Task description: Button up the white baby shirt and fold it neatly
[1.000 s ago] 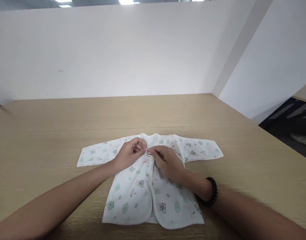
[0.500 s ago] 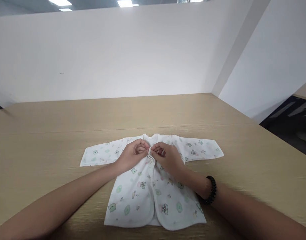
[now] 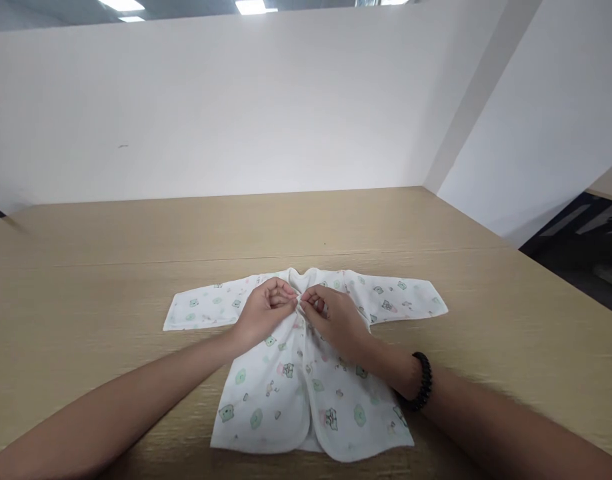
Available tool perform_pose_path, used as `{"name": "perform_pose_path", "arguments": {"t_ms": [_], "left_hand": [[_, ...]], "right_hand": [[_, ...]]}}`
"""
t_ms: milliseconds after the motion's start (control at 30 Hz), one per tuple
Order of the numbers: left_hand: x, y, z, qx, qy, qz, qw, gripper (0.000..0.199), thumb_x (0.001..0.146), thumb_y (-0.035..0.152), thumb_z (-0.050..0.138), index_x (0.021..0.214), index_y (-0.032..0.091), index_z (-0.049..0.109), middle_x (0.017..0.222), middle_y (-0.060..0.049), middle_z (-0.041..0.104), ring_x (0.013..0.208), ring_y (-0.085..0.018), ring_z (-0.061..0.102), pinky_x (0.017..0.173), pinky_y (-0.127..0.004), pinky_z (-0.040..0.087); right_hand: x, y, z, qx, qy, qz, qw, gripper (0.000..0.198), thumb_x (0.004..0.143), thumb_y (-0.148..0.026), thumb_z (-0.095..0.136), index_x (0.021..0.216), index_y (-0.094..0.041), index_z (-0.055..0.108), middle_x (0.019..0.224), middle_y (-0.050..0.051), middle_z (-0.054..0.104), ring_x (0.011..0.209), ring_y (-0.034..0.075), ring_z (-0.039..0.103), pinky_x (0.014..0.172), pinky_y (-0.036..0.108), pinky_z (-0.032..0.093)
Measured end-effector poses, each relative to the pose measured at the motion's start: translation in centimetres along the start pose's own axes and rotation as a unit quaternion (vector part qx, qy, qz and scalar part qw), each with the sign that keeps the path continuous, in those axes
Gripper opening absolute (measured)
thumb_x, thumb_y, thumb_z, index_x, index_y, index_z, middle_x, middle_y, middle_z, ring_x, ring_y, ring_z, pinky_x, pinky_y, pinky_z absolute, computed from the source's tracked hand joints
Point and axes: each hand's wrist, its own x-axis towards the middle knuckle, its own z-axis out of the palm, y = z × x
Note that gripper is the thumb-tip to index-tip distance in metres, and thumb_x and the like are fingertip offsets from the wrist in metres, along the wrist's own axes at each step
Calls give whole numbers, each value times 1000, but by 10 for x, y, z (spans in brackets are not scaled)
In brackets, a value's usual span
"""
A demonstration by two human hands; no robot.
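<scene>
A small white baby jacket (image 3: 266, 400) with green and pink animal prints lies front up, its sleeves spread to both sides. Near the neckline, my left hand (image 3: 267, 310) pinches the left front edge between thumb and fingers. Close against it, my right hand (image 3: 336, 317) pinches the right front edge, the fingertips of both hands almost meeting. Any fastener between the fingertips is hidden. Below the hands the two front edges run side by side and part at the rounded hem. A black beaded bracelet (image 3: 422, 381) circles my right wrist.
The jacket rests on a light wooden table (image 3: 136, 233) with a seam running across it. A white partition (image 3: 236, 113) rises along the table's far edge, and another white panel (image 3: 536, 120) stands at the right. Dark objects show beyond the table's right edge.
The jacket's left sleeve and left front have shifted slightly to the right. The fingertips stay at the neckline, and the raised edge between them sits lower and flatter.
</scene>
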Motion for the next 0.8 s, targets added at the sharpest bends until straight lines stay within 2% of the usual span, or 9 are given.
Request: {"name": "perform_pose_path", "arguments": {"t_ms": [200,467,800], "left_hand": [[-1,1,1,-35,4,2,999,23,71,23,71,81,17,50,70,1,62,62,-8,56,57,-17,41],[-2,-1,0,-31,-4,-16,999,25,66,21,66,75,19,43,75,0,64,68,-11,59,62,-19,42],[-5,1,4,7,-32,0,999,26,67,23,62,73,20,37,72,3,57,56,-7,45,55,-20,35]], "right_hand": [[0,-4,0,10,-5,29,1000,5,87,-22,56,83,-22,60,62,-6,57,56,11,51,53,23,34],[1,-4,4,-14,-10,34,999,3,82,-18,58,81,-21,56,65,-5,60,61,12,54,57,23,36],[1,-5,3,37,-9,59,998,7,80,-17,54,74,-21,53,62,-5,57,57,12,51,53,23,34]]}}
